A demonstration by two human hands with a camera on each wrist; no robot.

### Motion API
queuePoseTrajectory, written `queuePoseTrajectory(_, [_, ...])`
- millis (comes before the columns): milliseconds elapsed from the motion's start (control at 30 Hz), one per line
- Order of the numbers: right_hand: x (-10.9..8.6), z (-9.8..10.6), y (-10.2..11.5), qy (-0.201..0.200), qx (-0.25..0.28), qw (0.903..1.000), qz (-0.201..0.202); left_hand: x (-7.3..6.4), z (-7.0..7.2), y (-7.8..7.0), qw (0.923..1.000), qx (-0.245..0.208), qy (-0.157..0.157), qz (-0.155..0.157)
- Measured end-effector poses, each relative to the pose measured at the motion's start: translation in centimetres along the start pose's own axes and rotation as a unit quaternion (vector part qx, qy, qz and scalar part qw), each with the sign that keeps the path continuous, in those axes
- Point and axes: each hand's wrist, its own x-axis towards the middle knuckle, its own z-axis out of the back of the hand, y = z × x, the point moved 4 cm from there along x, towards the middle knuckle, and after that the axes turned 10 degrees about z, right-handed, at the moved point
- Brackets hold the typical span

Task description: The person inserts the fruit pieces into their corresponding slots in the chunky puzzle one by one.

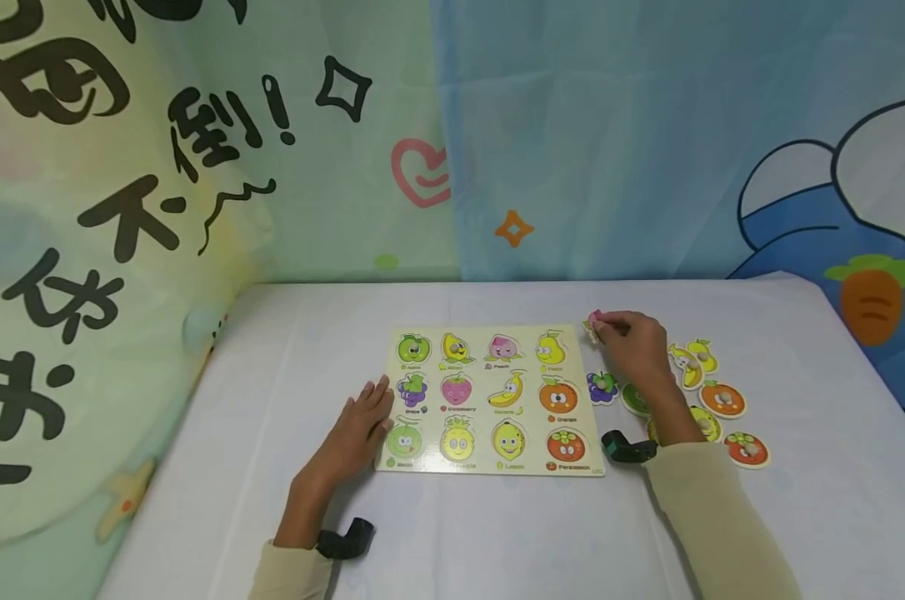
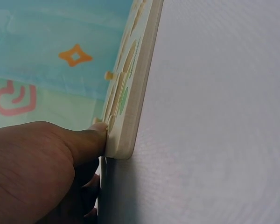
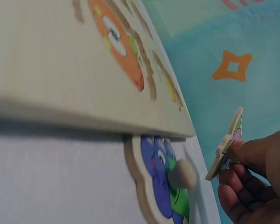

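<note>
A fruit puzzle board [image 1: 433,385] lies flat on the table, its printed fruits in rows. My left hand [image 1: 353,429] rests at the board's left edge with fingers extended; in the left wrist view its thumb [image 2: 86,142] touches the board near a corner. Past the board's upper right corner, my right hand [image 1: 638,343] pinches a pink and green fruit puzzle piece [image 3: 229,137] between thumb and fingers, tilted on edge in the right wrist view. A knobbed grape piece [image 3: 154,172] lies right beside the board, below that hand.
Several loose fruit pieces lie right of the board, among them an orange [image 1: 722,400], a persimmon [image 1: 747,450], a banana [image 1: 687,367] and a pear [image 1: 702,354]. My right forearm overlaps some of them. A printed curtain [image 1: 610,125] hangs behind the white table [image 1: 497,533].
</note>
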Motion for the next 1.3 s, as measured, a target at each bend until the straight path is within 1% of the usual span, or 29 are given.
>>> queuePoseTrajectory(100, [0.0,-0.2,0.4,-0.002,-0.005,1.0000,-0.004,0.0,0.0,0.0,1.0000,0.002,-0.002,0.001])
queuePoseTrajectory(233, [-0.1,-0.4,0.7,0.000,0.008,0.9998,-0.016,0.1,0.1,0.0,1.0000,0.003,-0.003,0.004])
queuePoseTrajectory(333, [-0.1,-0.7,0.8,0.006,0.026,0.9996,-0.011,0.1,0.1,0.1,1.0000,0.001,-0.003,0.007])
queuePoseTrajectory(400, [-0.1,-0.9,1.1,0.008,0.029,0.9995,-0.008,0.1,0.1,0.1,1.0000,0.000,-0.002,0.008])
queuePoseTrajectory(600, [-0.1,-2.0,1.8,0.022,0.067,0.9975,0.003,0.1,0.0,0.1,0.9999,0.002,-0.001,0.012])
queuePoseTrajectory(700, [0.4,-2.8,1.3,0.026,0.080,0.9965,0.008,0.0,0.1,0.1,0.9999,0.001,0.000,0.011])
queuePoseTrajectory(767, [0.8,-3.7,0.4,0.022,0.083,0.9962,0.018,0.0,0.2,0.0,1.0000,-0.002,-0.001,0.009])
queuePoseTrajectory(867, [1.7,-5.3,-1.0,0.016,0.090,0.9943,0.055,-0.1,0.3,0.0,1.0000,-0.003,-0.001,0.008])
queuePoseTrajectory(933, [1.9,-6.1,-1.3,0.014,0.093,0.9922,0.082,-0.1,0.3,0.0,1.0000,-0.004,-0.001,0.007])
queuePoseTrajectory(1033, [1.5,-6.5,0.4,0.028,0.110,0.9884,0.101,0.0,0.3,0.1,1.0000,-0.002,0.002,0.008])
queuePoseTrajectory(1167, [0.2,-6.2,3.9,0.068,0.135,0.9841,0.093,0.1,0.2,0.2,1.0000,-0.001,0.003,0.008])
queuePoseTrajectory(1200, [0.0,-6.2,4.5,0.082,0.143,0.9823,0.089,0.1,0.2,0.2,1.0000,-0.002,0.003,0.008])
queuePoseTrajectory(1300, [-0.3,-6.5,5.7,0.109,0.133,0.9823,0.074,0.2,0.2,0.1,1.0000,-0.006,0.002,0.007])
